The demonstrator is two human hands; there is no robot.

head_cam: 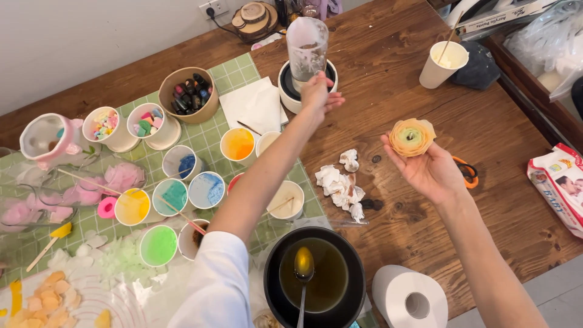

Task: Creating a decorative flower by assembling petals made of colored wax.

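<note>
Left hand [320, 92], upper centre of frame, fingers pinched on the handle of a clear glass pitcher [307, 45] standing on a round white-and-black heater [289, 91]. Right hand [428, 170], centre right, palm up and fingers loosely cupped, holds a peach-and-green wax flower [412, 136] over the wooden table [413, 73]. Judgement: keep the pitcher upright with a firm handle grip, and the flower level on the palm so petals do not bend. Black pot [316, 279] with amber liquid and spoon [302, 273] is cut off at the bottom edge. Pitcher contents hard to make out; left fingertips partly hidden. Orange scissors [469, 172] mostly hidden behind the right hand.
</note>
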